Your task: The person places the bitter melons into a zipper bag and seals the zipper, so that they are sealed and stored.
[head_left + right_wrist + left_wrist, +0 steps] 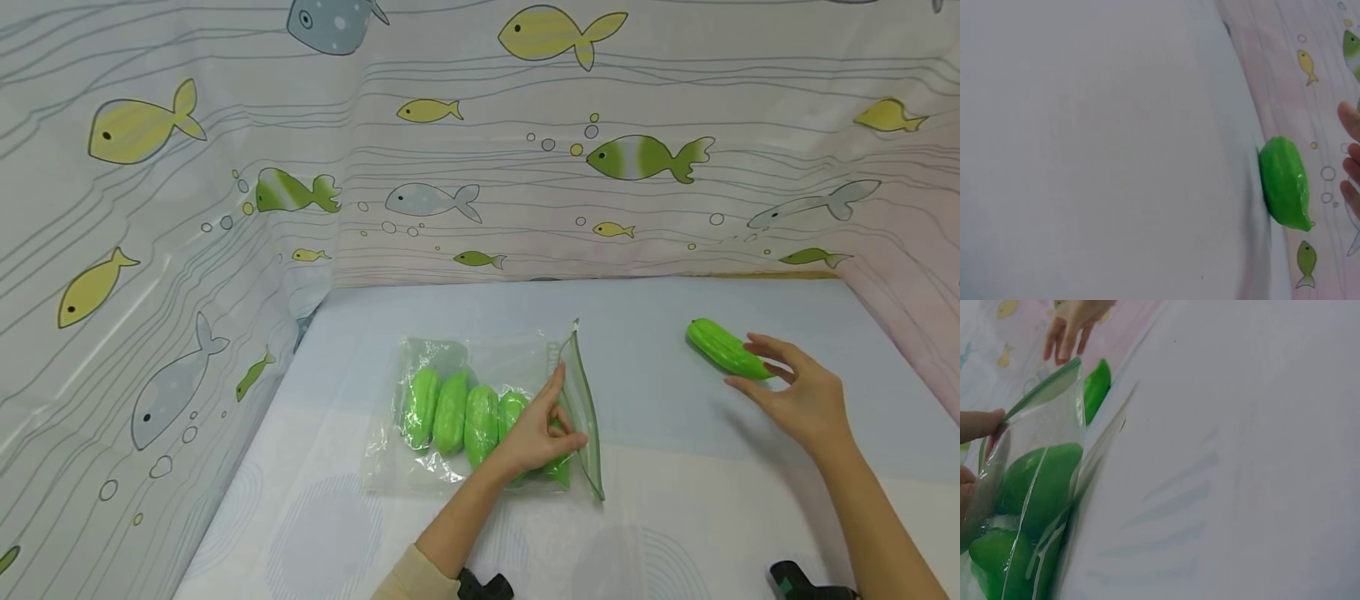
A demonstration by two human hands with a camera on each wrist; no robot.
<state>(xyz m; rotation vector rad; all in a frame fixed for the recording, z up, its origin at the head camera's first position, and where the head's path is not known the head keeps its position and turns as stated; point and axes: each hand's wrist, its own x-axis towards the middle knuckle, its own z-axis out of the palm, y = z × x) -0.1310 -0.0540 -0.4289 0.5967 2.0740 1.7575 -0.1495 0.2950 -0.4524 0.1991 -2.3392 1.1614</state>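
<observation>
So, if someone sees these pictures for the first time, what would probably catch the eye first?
Probably the bright green pieces inside the clear bag, near the head view's middle, with the left hand at its mouth. Then the lone green piece farther right, beside the right hand. Behind everything, the fish-patterned backdrop fills the upper part.

The clear bag point(506, 357) was of glossy, creased plastic; the lone gourd point(722, 347), apparently plastic, was ridged and shiny. The bench point(652, 471) appeared smooth and matt, the fish-printed sheet point(517, 162) faintly lustrous, the sleeve point(422, 577) matt cloth.
</observation>
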